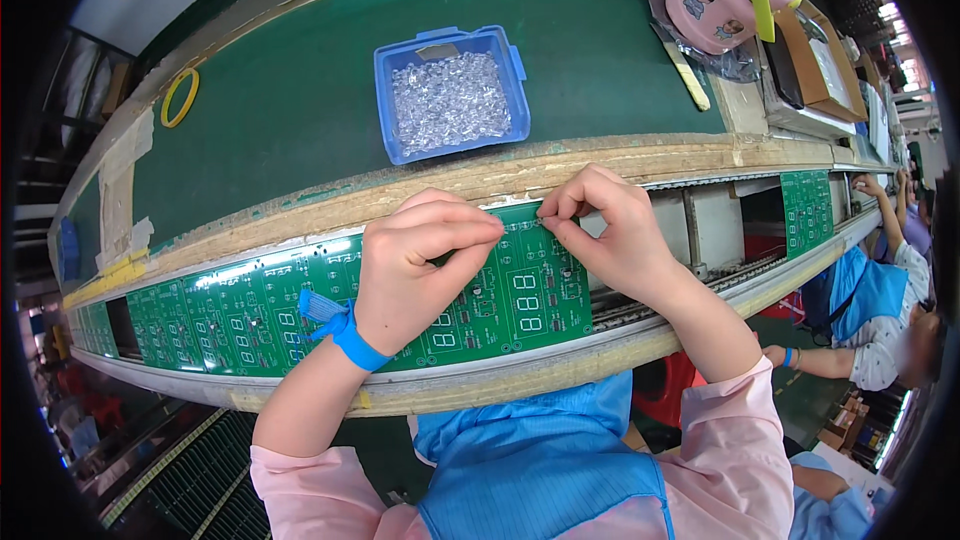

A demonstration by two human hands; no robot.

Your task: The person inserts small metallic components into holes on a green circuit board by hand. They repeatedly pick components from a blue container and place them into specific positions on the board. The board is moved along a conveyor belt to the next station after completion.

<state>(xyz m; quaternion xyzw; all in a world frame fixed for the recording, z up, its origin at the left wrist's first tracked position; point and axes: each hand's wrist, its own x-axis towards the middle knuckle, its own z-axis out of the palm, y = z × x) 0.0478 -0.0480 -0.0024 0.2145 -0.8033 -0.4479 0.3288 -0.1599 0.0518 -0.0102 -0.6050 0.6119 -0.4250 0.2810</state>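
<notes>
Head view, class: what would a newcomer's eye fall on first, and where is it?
Probably the blue bin full of small clear pieces, on the green tabletop at upper centre. Next, the left hand and right hand, fingertips pinched over green circuit boards mid-picture. A pink container stands at upper right.

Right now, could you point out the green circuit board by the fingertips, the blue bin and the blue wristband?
Green circuit board (545, 280): head view, on its printed face.
Blue bin (515, 95): head view, on its right wall.
Blue wristband (357, 343): head view, on its strap.
</notes>
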